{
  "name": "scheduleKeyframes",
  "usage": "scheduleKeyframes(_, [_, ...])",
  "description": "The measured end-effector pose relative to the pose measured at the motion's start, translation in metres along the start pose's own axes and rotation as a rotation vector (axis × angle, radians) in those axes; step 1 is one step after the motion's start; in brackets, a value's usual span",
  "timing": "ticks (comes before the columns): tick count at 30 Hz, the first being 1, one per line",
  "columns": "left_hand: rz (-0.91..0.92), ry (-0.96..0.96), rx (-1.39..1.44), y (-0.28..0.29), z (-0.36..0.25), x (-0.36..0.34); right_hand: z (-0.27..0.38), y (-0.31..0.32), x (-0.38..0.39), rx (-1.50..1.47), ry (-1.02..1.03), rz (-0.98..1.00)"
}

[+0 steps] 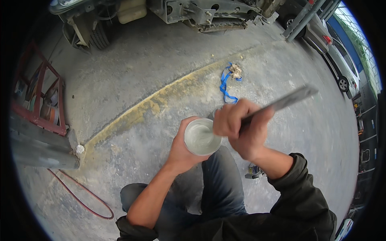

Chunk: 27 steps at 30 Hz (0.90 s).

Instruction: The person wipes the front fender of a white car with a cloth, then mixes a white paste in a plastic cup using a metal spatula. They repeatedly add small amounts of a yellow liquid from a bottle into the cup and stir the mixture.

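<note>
Fingers of the left hand [177,152] are wrapped around the side of a round, open-topped can [189,148], which is held above the floor [120,72], in front of the person's bent knees, and looked down into from above. Pale grey-green material [200,140] shows inside it, streaked on its surface; whether it is liquid or paste, I cannot tell. The right hand [246,130] is closed in a fist around a flat, greyish, stick-like tool [289,99], one end of which juts out toward the upper right, slightly blurred; the fist covers the right side of the can's rim, and the tool's other end is hidden. Part of a grey object [217,113] shows just behind the fist, too covered to identify. On the floor beyond the hands, a twisted blue strap [223,85] lies beside a crumpled, pale brown clump [235,71], near a worn yellow stripe [138,113] running diagonally. A small dark item [253,172] sits beneath the right forearm. Off to the left are a red metal frame [38,100], a grey post [44,142] and a loop of red hose [86,193]. A partly stripped vehicle [203,16] is at the top, and a silver car [341,60] at upper right.
</note>
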<state>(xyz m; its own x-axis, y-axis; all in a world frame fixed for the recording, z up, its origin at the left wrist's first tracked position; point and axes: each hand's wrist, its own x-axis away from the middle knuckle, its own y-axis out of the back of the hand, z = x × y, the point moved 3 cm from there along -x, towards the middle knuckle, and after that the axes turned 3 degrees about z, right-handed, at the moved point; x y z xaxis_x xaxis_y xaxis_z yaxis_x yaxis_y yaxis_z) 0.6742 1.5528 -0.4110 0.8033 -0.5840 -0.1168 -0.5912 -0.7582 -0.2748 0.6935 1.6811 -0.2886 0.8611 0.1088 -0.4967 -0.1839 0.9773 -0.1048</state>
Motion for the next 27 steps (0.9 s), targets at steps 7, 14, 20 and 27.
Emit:
scheduleKeyframes(7, [0.004, 0.070, -0.121, -0.002, -0.001, 0.001, 0.000, -0.007, 0.000, 0.037, 0.021, 0.007])
scheduleKeyframes(14, [0.393, -0.019, -0.142, -0.003, -0.009, -0.005, 0.010, -0.012, -0.030, -0.317, -0.220, 0.506])
scheduleKeyframes(20, [0.903, 0.059, -0.068, 0.015, 0.026, 0.014, -0.003, -0.048, -0.037, -0.620, -0.390, 0.748])
scheduleKeyframes(27, [0.256, 0.087, -0.089, 0.013, -0.031, -0.002, -0.002, -0.006, -0.043, 0.076, -0.377, 0.092])
